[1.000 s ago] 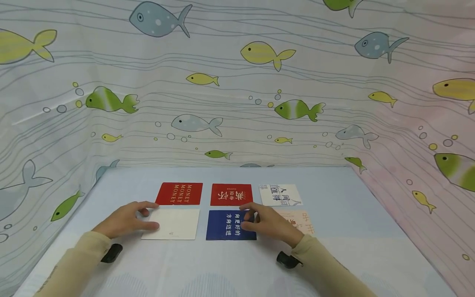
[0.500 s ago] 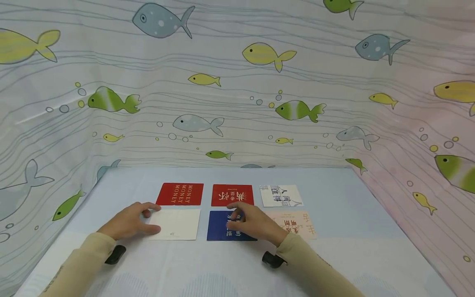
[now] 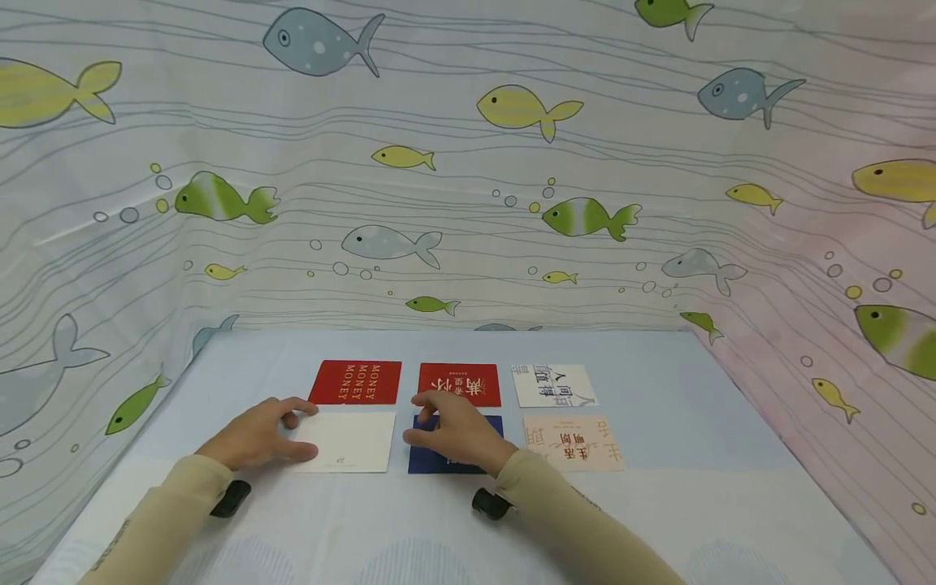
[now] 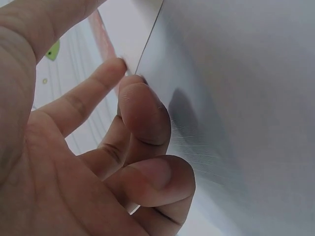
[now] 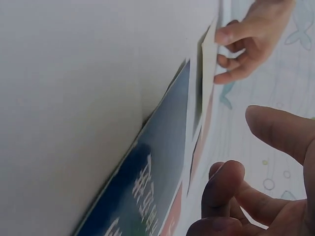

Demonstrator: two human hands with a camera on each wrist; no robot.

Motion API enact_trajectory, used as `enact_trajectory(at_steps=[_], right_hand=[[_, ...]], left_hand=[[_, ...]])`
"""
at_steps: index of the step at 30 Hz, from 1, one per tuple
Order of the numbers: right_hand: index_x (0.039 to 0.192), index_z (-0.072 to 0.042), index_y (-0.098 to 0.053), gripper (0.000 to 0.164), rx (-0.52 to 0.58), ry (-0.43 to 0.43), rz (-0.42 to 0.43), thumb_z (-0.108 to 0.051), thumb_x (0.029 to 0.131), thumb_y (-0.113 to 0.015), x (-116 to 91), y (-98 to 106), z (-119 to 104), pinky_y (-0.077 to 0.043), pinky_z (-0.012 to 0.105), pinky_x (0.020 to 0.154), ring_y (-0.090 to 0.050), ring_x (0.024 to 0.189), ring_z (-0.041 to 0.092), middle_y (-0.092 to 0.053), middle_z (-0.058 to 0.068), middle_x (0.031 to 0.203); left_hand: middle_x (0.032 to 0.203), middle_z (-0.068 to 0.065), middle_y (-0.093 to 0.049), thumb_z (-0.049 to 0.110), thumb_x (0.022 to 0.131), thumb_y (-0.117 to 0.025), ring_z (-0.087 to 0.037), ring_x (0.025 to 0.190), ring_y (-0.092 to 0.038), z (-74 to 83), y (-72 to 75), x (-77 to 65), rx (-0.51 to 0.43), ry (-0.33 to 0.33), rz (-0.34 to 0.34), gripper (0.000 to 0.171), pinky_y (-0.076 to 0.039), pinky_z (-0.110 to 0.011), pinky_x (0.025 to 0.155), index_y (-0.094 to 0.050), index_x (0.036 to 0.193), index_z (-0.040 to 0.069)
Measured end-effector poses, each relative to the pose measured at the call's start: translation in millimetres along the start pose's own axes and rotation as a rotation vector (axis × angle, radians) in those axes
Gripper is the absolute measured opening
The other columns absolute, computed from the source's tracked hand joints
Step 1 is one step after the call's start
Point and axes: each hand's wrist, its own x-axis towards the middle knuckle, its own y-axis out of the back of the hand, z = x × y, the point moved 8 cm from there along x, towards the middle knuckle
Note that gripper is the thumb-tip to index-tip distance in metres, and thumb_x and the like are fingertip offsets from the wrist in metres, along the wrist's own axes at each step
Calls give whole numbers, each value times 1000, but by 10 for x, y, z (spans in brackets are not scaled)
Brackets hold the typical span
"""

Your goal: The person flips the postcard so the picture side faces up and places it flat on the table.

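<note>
In the head view my left hand (image 3: 259, 435) is at the left side of a plain white card (image 3: 358, 443) lying on the table. Its thumb overlaps the card's left part and its index fingertip is right at the far left corner; the other fingers curl beneath the palm in the left wrist view. My right hand (image 3: 461, 431) hovers over a dark blue card (image 3: 431, 464) with white characters, hiding most of it in the head view. Thumb and index stand apart, pointing toward the white card, with nothing between them. The right wrist view shows the blue card (image 5: 165, 132) below this hand.
Behind lie a red card (image 3: 358, 382) lettered MONEY, another red card (image 3: 468, 378) and a white card with blue characters (image 3: 553, 384). A peach card (image 3: 574, 443) is at the right of the near row. Fish-patterned cloth (image 3: 468, 187) walls surround the table.
My right hand has moved left across the blue card toward the white one, uncovering the peach card. The left hand has stayed by the white card.
</note>
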Motion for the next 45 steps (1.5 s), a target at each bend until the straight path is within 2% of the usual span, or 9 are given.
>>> enact_trajectory(at_steps=[5,12,18,23,27,35,41,45], right_hand=[[138,-12,-60,61,-50,-38,-4,-36,86,-81,124,-107,-42,-52,24,69,-56,88,9,-62,-5,101],[137,-11,-62,64,-85,-114,-22,-40,84,-82,254,-239,-61,-50,25,65,-56,77,9,-59,-10,85],[131,-11,-66,59,-133,-160,-25,-40,82,-84,301,-316,-86,-49,25,62,-56,72,10,-58,-8,78],[126,-11,-68,55,-164,-161,-20,-35,80,-87,314,-333,-89,-47,25,60,-54,70,10,-57,-7,77],[126,-12,-68,55,-147,-155,-14,-28,78,-89,307,-335,-97,-47,25,61,-54,71,10,-57,-7,80],[127,-12,-64,55,-106,-144,-20,-23,79,-89,282,-360,-107,-48,25,62,-54,72,11,-56,-6,83],[125,-16,-61,54,-103,-149,-22,-24,79,-89,292,-394,-92,-48,25,64,-55,73,9,-57,-8,84],[125,-17,-59,55,-102,-141,-18,-23,80,-89,293,-398,-107,-48,25,65,-55,72,9,-57,-8,84]], left_hand=[[104,-6,-55,41,75,-89,-27,96,-52,-6,-10,11,-2,-4,-5,72,-45,-43,80,-61,133,8],[103,-6,-55,40,75,-90,-27,96,-52,7,-5,11,-11,-2,-9,71,-45,-44,81,-61,131,8],[102,-6,-54,39,74,-90,-27,96,-52,-1,-13,24,-19,-1,-15,71,-45,-44,80,-61,131,8],[103,-6,-54,39,75,-90,-28,97,-52,3,-18,29,-32,-11,-19,71,-45,-44,81,-60,131,8],[103,-6,-54,39,75,-90,-28,97,-52,6,-16,26,-33,-16,-17,71,-45,-44,82,-60,131,8],[106,-6,-59,43,78,-86,-24,93,-55,22,2,-48,-3,35,-11,77,-46,-42,77,-54,138,5],[97,0,-62,44,88,-76,-19,85,-56,13,85,-104,9,62,48,64,-43,-36,70,-58,133,2],[88,-1,-62,44,91,-72,-19,79,-55,-46,120,-79,-43,89,55,56,-43,-35,68,-62,126,0]])
